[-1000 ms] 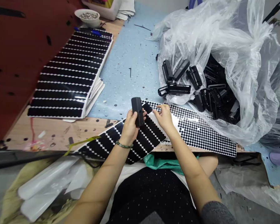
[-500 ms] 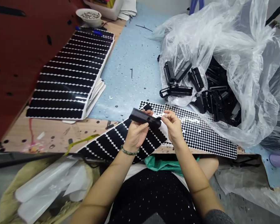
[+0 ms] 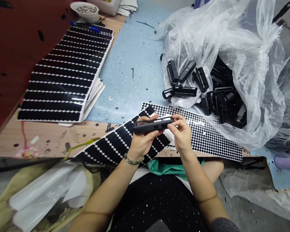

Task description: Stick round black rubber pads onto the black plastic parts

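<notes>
I held a black plastic bar (image 3: 153, 125) over the dot sheets (image 3: 203, 135)
Far left lay a red board (image 3: 14, 54), then stacked sheets (image 3: 62, 77) of black dots, with a bowl (image 3: 84, 8) of small metal pieces and a blue pen (image 3: 87, 27) just past their top edge. A blue mat (image 3: 132, 64) covered the bench beyond. My left hand (image 3: 142, 141) cradled the bar from below, fingers curled up around it, a beaded bracelet (image 3: 132, 160) on the wrist. My right hand (image 3: 181, 133) pinched the bar's right end narrowly between thumb and fingers. Further right, black plastic parts (image 3: 222, 100) lay heaped in a clear plastic bag (image 3: 253, 64), a few spilling toward its open edge
</notes>
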The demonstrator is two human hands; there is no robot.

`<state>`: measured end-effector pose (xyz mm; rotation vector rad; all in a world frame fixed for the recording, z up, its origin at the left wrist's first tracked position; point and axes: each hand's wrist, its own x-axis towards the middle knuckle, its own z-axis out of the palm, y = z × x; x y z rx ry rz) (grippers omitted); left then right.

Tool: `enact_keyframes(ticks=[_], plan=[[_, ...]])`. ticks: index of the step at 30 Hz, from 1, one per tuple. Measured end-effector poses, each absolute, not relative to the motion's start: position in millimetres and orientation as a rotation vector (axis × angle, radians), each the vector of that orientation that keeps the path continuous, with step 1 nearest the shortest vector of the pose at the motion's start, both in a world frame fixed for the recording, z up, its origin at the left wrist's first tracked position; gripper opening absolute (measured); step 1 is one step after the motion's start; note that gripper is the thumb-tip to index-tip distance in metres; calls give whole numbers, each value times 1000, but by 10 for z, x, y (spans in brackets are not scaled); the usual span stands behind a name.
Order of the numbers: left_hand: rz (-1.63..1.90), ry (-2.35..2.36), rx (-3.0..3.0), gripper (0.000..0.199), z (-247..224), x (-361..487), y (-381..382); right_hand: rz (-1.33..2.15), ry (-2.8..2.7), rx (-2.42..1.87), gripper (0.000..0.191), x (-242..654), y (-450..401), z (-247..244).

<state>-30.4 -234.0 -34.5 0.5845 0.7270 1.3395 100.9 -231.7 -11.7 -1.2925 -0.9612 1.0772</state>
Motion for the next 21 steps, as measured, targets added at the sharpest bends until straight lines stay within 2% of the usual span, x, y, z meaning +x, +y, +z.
enact_keyframes(ticks=[10,18,19,21], plan=[[1345,723,600,46,-323,-303,-2377,1018,-1024,-1320,30,1015,-2348,-92],[1373,687,591,42,-270,-234,-2444,743,-1161,-1416,12,984,-2481,-38],[1378,679,583,42,-270,-222,-2450,739,-1139,-1437,14,984,-2502,-41],[1378,665,575,41,-278,-204,-2458,753,-1056,-1450,35,995,-2531,-59]])
